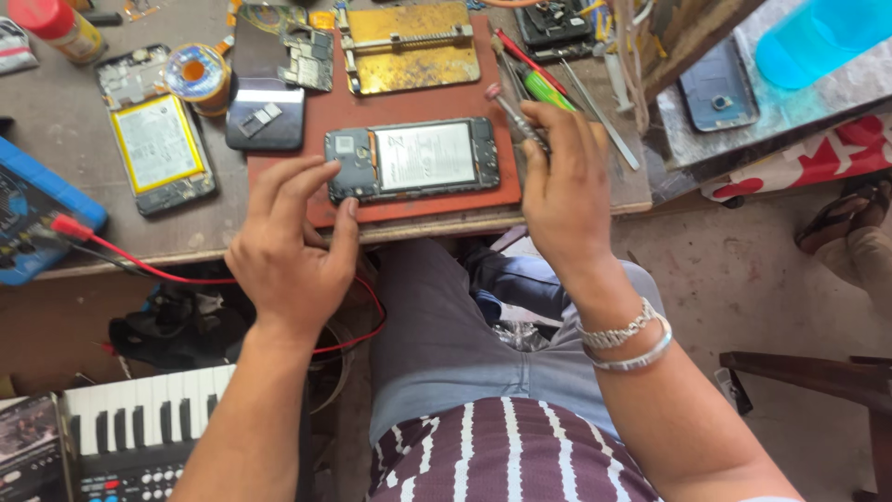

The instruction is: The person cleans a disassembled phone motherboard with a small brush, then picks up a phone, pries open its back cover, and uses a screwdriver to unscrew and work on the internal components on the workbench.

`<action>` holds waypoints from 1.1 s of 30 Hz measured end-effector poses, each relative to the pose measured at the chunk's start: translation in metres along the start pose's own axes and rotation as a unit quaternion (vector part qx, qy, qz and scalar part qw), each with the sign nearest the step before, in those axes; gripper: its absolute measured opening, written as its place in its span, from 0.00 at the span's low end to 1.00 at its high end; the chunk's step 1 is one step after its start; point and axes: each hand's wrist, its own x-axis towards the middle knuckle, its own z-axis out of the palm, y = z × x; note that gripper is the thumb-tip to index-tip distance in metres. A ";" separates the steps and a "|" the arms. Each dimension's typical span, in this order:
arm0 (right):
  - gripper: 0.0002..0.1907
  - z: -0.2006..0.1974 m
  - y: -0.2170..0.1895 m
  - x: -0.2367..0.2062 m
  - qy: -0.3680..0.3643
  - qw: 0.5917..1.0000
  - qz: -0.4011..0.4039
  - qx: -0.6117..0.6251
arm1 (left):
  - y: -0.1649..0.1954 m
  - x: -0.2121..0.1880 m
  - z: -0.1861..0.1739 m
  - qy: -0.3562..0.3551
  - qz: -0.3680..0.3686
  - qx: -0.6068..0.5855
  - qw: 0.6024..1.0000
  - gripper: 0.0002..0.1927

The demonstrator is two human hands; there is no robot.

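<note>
Both hands are working at centre frame: the left hand, fingers spread, is steadying the opened black smartphone with exposed white battery on the rust-red work mat; the right hand is gripping a slim metal screwdriver. A slipping tip risks piercing the battery. A red-capped yellow can is standing upper left.

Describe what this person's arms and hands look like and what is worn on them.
Both forearms are bare, with no sleeves or gloves in view. The left hand carries no ring, watch or band that shows. The right hand has two silver-coloured bracelets at its wrist: one chain-link, one plain bangle.
</note>
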 end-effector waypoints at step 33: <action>0.12 -0.007 0.014 0.008 -0.030 0.987 0.075 0.141 | -0.003 0.016 0.007 0.010 -0.009 0.030 0.999 0.16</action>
